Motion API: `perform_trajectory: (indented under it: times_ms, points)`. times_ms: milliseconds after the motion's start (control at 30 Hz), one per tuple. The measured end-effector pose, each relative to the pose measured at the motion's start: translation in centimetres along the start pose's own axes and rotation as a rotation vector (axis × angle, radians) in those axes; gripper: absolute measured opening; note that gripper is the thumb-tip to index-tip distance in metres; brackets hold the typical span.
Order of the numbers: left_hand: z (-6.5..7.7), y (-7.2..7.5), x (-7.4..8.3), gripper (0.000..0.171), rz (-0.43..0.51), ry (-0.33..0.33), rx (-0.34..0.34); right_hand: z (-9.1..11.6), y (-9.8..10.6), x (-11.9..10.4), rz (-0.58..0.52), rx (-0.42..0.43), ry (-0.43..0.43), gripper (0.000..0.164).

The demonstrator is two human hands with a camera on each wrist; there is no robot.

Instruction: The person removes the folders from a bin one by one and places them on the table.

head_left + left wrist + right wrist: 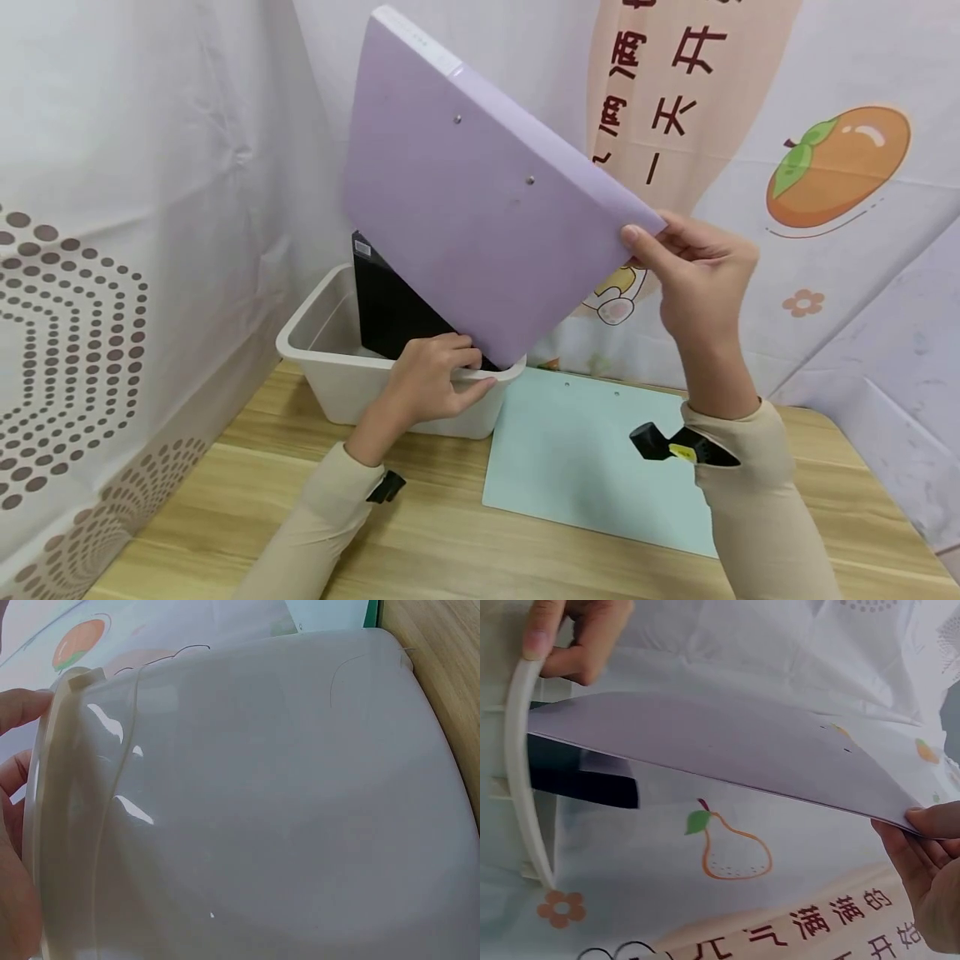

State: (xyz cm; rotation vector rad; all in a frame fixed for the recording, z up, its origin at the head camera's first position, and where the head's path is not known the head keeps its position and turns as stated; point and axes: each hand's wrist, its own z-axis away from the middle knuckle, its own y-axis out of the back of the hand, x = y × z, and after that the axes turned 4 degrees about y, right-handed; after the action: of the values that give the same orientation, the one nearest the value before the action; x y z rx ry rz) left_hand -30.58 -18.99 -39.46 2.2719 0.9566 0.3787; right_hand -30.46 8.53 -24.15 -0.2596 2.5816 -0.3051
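Note:
My right hand (705,267) pinches a corner of a purple file folder (465,200) between thumb and fingers. The folder hangs tilted above a white plastic bin (352,387), its lower corner at the bin's right end. My left hand (435,375) grips the bin's front rim, fingers over the inner side and thumb outside. Inside the bin a black folder (390,304) stands leaning, partly hidden behind the purple one. The left wrist view is mostly filled by the bin's wall (262,787). In the right wrist view the purple folder (705,742) shows nearly edge-on.
A pale teal folder (592,458) lies flat on the wooden table (427,533), right of the bin and partly under the right forearm. White curtains (247,150) with printed fruit and lettering hang close behind and at the left.

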Motion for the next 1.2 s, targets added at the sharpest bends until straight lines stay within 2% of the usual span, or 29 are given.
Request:
perform_trajectory:
  times_ms: [167, 400, 700, 867, 967, 1200]
  points:
    - [-0.2, 0.1, 0.2, 0.024, -0.002, 0.000, -0.008, -1.1, 1.4, -1.2, -0.104, 0.071, 0.023, 0.024]
    - [-0.1, 0.2, 0.2, 0.025, -0.013, -0.002, -0.010, -1.7, 4.2, -2.8, -0.134, 0.125, 0.027, 0.025]
    - [-0.2, 0.1, 0.1, 0.023, 0.003, -0.015, 0.000, -1.6, 7.9, -3.8, -0.245, 0.123, -0.086, 0.029]
    - [-0.2, 0.2, 0.1, 0.025, 0.009, -0.015, -0.001, -1.2, 9.6, -4.2, -0.234, 0.118, -0.140, 0.028]
    - [-0.2, 0.2, 0.1, 0.026, 0.011, -0.013, 0.000, -1.0, 10.7, -4.3, -0.235, 0.098, -0.157, 0.028]
    - [-0.2, 0.4, -0.1, 0.026, 0.023, 0.000, -0.004, -1.0, 13.9, -4.2, -0.333, 0.037, -0.240, 0.030]
